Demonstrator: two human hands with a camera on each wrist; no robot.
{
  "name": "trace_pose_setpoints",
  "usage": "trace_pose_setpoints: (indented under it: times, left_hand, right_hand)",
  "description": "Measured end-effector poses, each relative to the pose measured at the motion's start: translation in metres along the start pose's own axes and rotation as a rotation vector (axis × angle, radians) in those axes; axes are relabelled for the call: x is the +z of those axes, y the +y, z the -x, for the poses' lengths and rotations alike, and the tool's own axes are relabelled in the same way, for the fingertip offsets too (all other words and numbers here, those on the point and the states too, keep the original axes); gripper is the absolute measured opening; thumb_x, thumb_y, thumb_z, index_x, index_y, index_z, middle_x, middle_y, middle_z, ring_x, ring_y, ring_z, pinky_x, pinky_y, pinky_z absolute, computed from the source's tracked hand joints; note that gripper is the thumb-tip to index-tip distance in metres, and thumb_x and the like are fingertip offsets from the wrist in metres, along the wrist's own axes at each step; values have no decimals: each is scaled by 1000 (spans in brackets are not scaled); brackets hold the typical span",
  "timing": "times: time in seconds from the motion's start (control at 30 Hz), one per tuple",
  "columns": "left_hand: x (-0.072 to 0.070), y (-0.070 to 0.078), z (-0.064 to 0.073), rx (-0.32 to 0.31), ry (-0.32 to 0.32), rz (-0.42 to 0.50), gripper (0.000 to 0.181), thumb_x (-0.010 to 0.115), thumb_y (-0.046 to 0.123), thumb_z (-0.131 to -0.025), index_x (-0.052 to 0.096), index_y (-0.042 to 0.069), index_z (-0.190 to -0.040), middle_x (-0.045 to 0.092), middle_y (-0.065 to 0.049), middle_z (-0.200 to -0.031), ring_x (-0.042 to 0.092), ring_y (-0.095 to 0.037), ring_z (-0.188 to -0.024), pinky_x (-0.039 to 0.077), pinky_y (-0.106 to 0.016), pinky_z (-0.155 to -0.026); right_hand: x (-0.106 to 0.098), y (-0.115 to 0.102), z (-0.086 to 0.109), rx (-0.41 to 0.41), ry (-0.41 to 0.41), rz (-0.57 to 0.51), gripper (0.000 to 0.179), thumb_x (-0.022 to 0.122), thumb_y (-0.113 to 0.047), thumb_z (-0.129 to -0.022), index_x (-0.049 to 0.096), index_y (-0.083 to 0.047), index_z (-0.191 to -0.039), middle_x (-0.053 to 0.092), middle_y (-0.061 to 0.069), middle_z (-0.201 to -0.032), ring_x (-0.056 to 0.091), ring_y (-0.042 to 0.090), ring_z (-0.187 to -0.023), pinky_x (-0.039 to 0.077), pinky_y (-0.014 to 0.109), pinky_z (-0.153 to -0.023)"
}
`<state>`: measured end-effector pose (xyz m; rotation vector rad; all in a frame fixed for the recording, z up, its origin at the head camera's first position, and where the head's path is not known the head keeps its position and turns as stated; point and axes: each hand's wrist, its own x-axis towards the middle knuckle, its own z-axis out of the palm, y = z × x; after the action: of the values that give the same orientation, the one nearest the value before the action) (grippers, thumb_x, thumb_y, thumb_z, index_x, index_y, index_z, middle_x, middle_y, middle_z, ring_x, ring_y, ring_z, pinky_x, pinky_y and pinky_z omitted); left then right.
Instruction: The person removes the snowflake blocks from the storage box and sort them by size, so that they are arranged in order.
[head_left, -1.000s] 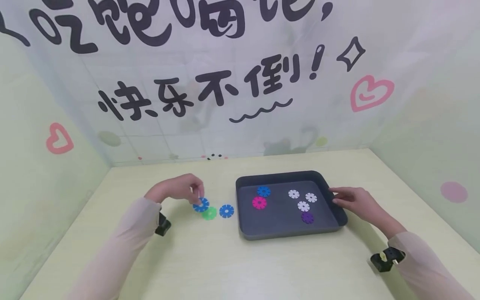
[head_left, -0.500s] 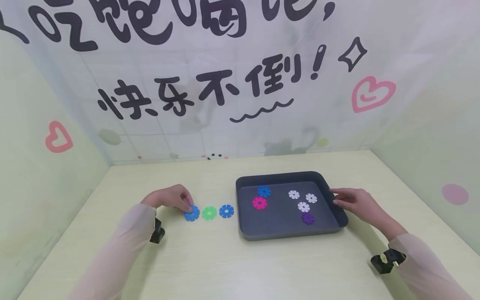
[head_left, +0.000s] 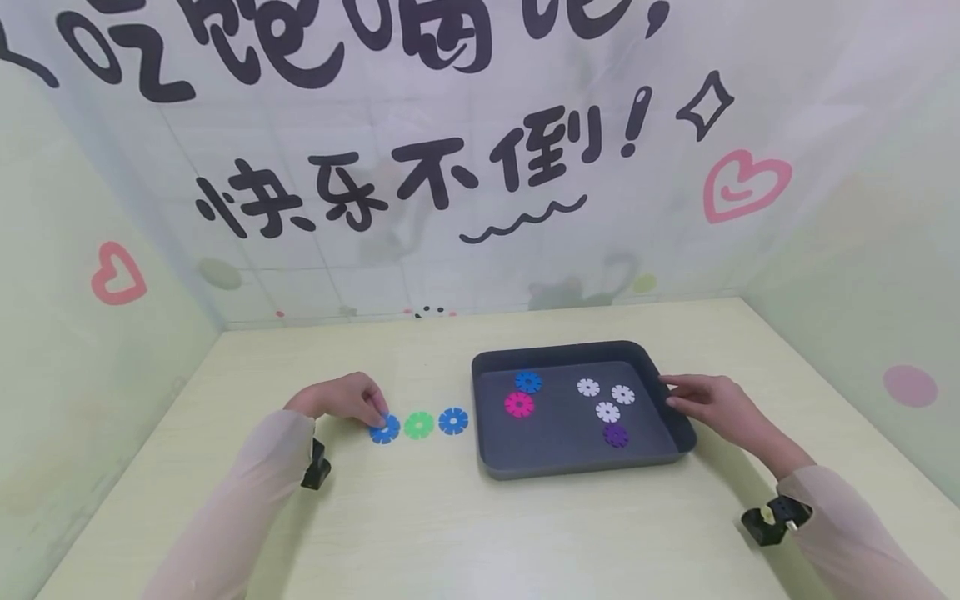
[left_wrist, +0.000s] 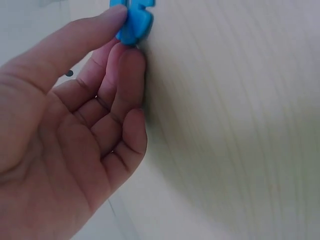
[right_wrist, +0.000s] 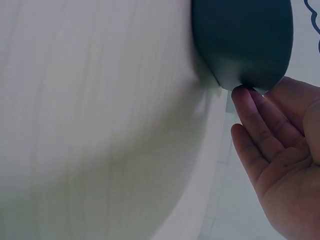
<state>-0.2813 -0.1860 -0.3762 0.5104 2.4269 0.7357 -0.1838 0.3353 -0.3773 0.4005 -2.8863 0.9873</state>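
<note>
In the head view my left hand (head_left: 347, 398) is low over the table, left of the tray. Its thumb and forefinger pinch the edge of a blue notched building disc (head_left: 385, 431); the left wrist view shows the thumb across this blue disc (left_wrist: 134, 24), the other fingers curled below. To its right, in a row, lie a green disc (head_left: 419, 426) and another blue disc (head_left: 453, 421). My right hand (head_left: 716, 406) holds the right wall of a dark grey tray (head_left: 558, 446), thumb at the rim and fingertips against the outside in the right wrist view.
Inside the tray are a blue disc (head_left: 528, 382), a pink disc (head_left: 519, 405), several white discs (head_left: 607, 412) and a purple disc (head_left: 616, 435). A printed wall (head_left: 420, 275) closes off the back of the pale table (head_left: 480, 533).
My left hand has carried its blue disc left and toward me, off the green disc's edge to the row's left end. My right hand stays at the tray.
</note>
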Motion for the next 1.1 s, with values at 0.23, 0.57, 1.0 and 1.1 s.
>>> trace_pose_setpoints:
  times: [0.23, 0.57, 1.0, 1.1]
  left_hand:
    - [-2, 4, 1, 21, 21, -14, 14, 71, 13, -77, 65, 6, -88, 58, -1, -76, 48, -15, -71, 40, -30, -69]
    - [2, 61, -10, 242, 62, 0, 17, 69, 10, -80, 63, 1, -93, 58, -3, -78, 51, -16, -70, 44, -30, -67]
    - [35, 150, -62, 380, -23, 17, 18, 70, 7, -79, 63, 1, -96, 61, -2, -77, 55, -12, -71, 46, -24, -67]
    - [40, 160, -75, 407, -25, 14, 19, 69, 6, -79, 63, -1, -96, 62, -1, -76, 55, -11, -69, 45, -23, -64]
  right_hand:
    - [-1, 0, 0, 3, 3, -7, 39, 64, -9, -85, 54, 10, -119, 65, 21, -100, 63, 33, -90, 51, 34, -71]
    - [0, 0, 0, 9, 3, -12, 39, 64, -9, -86, 54, 10, -119, 64, 22, -101, 63, 33, -90, 51, 31, -71]
    - [0, 2, 1, 1, 10, -31, 38, 63, -8, -86, 54, 10, -119, 63, 23, -103, 63, 34, -91, 51, 31, -71]
    - [0, 3, 1, -3, 13, -36, 38, 63, -8, -86, 54, 10, -118, 63, 23, -103, 63, 34, -91, 51, 29, -71]
